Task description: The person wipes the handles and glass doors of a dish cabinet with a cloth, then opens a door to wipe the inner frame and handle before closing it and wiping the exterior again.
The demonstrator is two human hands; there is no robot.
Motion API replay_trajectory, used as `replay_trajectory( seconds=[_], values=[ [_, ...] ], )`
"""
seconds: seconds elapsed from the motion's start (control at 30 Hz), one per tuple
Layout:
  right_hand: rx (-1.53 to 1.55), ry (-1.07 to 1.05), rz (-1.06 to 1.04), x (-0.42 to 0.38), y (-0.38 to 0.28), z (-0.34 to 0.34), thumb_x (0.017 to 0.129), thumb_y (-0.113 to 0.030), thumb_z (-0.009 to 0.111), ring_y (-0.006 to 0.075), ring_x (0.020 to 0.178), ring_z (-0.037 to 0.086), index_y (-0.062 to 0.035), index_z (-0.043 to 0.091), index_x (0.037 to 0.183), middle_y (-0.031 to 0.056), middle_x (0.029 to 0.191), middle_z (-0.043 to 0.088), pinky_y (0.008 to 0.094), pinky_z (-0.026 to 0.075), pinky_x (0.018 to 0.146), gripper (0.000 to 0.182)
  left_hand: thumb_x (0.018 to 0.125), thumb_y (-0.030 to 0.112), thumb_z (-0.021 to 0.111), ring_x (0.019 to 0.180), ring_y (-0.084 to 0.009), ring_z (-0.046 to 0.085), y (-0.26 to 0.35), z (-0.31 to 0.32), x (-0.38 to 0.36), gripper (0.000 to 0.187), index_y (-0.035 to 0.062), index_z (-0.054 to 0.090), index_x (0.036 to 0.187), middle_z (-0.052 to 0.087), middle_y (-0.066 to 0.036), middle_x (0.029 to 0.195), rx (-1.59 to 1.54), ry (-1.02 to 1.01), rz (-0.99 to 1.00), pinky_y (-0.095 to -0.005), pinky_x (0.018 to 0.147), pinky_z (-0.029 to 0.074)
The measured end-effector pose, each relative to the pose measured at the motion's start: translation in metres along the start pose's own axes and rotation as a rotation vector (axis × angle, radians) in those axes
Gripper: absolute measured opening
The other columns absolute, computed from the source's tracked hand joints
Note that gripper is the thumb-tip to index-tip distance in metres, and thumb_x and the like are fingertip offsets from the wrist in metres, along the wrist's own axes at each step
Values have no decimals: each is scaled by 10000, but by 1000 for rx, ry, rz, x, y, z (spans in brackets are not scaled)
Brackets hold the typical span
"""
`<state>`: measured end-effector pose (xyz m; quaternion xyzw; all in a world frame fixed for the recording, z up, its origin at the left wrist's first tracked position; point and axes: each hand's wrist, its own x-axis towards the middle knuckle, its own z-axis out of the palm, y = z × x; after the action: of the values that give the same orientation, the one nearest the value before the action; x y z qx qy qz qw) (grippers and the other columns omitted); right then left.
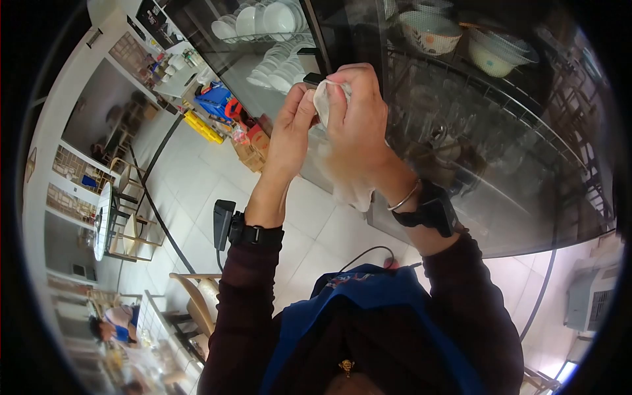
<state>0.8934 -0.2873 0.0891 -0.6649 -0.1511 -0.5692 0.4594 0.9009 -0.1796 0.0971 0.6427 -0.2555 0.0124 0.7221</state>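
A pale, thin cloth (353, 192) is bunched in my right hand (359, 108), its lower part hanging loose below the wrist. My right fingers are wrapped round it, with the thumb pressed on top. Against the cloth's edge, my left hand (293, 125) is closed, thumb and fingertips pinched together. Both hands meet at a black door handle (313, 79) on a dark glass-fronted cabinet (447, 204); the cloth covers part of it.
Behind the glass stand white plates (276, 18), bowls (430, 31) and drinking glasses (431, 125). On the tiled floor (217, 168) to the left are a yellow item (203, 127) and a blue crate (214, 102). A chair (192, 299) stands lower left; a person (118, 324) is beyond it.
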Motion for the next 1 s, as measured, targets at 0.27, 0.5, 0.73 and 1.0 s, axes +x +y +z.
replay_trajectory(
  seconds=[0.27, 0.5, 0.73, 1.0],
  values=[
    [-107, -63, 100, -32, 6, -9, 785, -42, 556, 303, 733, 571, -70, 466, 912, 108, 882, 511, 368, 466, 585, 158, 932, 327, 449, 768, -37, 434, -5, -9, 2, 251, 84, 515, 917, 494, 48, 822, 44, -5, -19, -198, 717, 377],
    [-133, -168, 158, -42, 11, -29, 788, -68, 582, 293, 680, 580, -82, 491, 884, 92, 833, 527, 355, 471, 565, 133, 913, 368, 471, 993, -119, 496, -9, -14, 3, 386, 55, 506, 1137, 552, -31, 1085, 55, -36, -39, -333, 887, 396],
    [42, -6, 7, -8, -6, -10, 783, -84, 599, 298, 688, 579, -77, 525, 867, 95, 822, 544, 338, 475, 577, 113, 926, 331, 457, 823, -43, 467, 2, -4, -6, 258, 84, 531, 946, 519, 38, 861, -32, 16, -35, -204, 760, 400],
    [-106, -213, 296, -74, 11, -30, 804, -65, 574, 298, 702, 591, -64, 514, 857, 105, 814, 546, 357, 472, 575, 80, 912, 375, 470, 1009, -135, 497, -10, -16, -2, 399, 50, 507, 1140, 545, -39, 1091, 83, -7, -51, -341, 888, 403]
  ],
)
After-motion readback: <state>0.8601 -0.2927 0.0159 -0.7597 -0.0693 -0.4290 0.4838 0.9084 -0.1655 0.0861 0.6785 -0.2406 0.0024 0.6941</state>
